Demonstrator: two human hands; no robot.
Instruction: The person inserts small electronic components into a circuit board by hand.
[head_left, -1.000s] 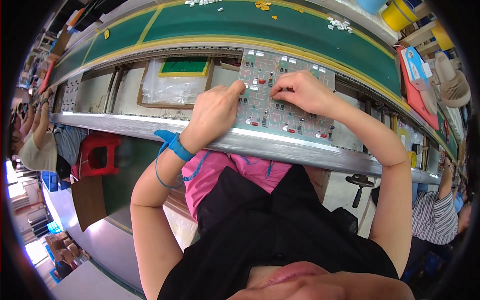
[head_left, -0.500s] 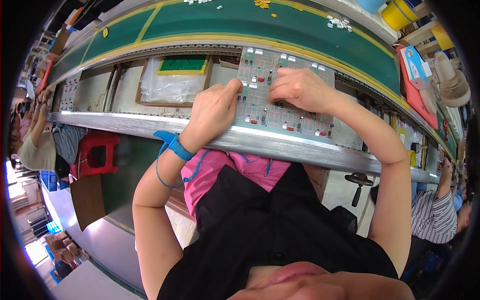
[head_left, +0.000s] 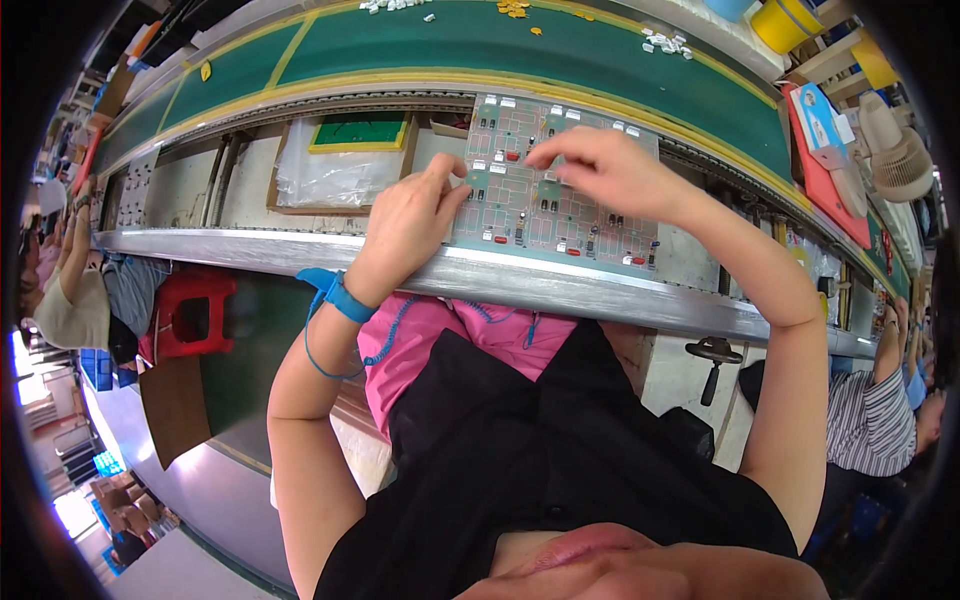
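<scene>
A panel of circuit boards [head_left: 505, 205], grey-green with white connectors, red parts and small dark components, lies across the rails in front of me. My left hand [head_left: 412, 215] is at its left edge, with the thumb and forefinger apart and nothing visible between them. A blue wrist strap [head_left: 345, 298] with a coiled cord is round my left wrist. Over the panel's middle hovers my right hand [head_left: 615, 178], its forefinger stretched leftward and its thumb apart below. No part shows in its fingers. The hand and forearm hide the panel's right side.
A metal rail [head_left: 560, 280] runs along the near side. Left of the panel stands a cardboard box [head_left: 283, 180] with clear plastic bags and a green, yellow-edged piece. White parts [head_left: 667, 44] and yellow parts [head_left: 513, 9] lie on the green belt [head_left: 420, 50]. Other people work at both sides.
My right hand has lifted from the panel and its fingers have spread out. The left thumb and forefinger have come apart at the panel's edge. The whole view has shifted slightly.
</scene>
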